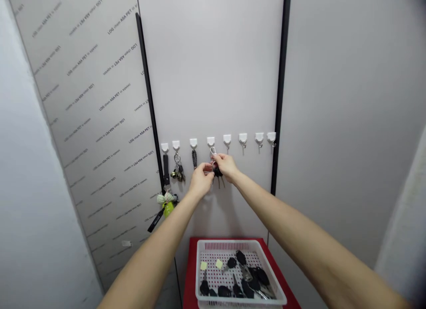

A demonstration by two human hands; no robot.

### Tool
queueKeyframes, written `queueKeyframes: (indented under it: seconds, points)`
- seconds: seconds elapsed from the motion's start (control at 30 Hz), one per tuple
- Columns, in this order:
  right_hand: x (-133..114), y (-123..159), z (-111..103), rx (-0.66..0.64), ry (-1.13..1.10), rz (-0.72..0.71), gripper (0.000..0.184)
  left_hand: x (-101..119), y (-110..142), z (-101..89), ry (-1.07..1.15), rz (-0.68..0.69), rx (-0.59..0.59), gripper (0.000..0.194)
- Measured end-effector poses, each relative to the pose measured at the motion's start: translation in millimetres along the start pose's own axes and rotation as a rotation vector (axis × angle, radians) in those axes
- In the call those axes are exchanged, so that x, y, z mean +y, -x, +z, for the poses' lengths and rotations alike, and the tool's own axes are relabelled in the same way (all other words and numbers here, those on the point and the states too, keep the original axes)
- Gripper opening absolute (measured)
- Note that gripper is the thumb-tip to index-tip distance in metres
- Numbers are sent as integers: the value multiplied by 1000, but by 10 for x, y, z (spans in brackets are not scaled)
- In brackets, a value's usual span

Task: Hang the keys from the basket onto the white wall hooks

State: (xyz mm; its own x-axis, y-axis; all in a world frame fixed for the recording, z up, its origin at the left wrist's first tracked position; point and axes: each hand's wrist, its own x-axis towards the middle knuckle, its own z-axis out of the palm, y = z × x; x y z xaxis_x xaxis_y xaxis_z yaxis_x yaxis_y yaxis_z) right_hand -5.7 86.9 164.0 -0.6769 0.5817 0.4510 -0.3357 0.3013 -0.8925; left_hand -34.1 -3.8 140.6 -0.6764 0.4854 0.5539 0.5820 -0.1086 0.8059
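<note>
Both my hands reach up to a row of several white wall hooks point(242, 138) on a grey panel. My right hand point(226, 165) pinches a bunch of black keys point(218, 173) by its metal ring, just under the fourth hook point(211, 141). My left hand point(202, 178) is closed against the same bunch from the left. The ring sits at the hook's tip; I cannot tell whether it hangs on it. Further left, three hooks carry a black strap with a green charm point(165, 167), a key bunch point(178, 171) and a short black fob point(194, 158).
The hooks to the right hang bare. Below, a white perforated basket point(278, 291) holds several black keys and two yellow tags, standing on a red surface point(190, 278). Black vertical trims point(280, 91) frame the panel; a film-covered board point(93, 100) leans at the left.
</note>
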Motion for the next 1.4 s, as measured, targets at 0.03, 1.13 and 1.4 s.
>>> queueKeyframes:
  seconds: [0.03, 1.13, 1.4]
  points:
    - [16, -21, -1, -5, 27, 14, 17, -9, 1, 9, -22, -10, -1, 18]
    - [1902, 1580, -675, -480, 905, 246, 22, -1605, 1671, 657, -477, -368, -408, 35]
    - [1494, 1501, -705, -517, 179, 403, 12, -1478, 1508, 651, 172, -466, -455, 24]
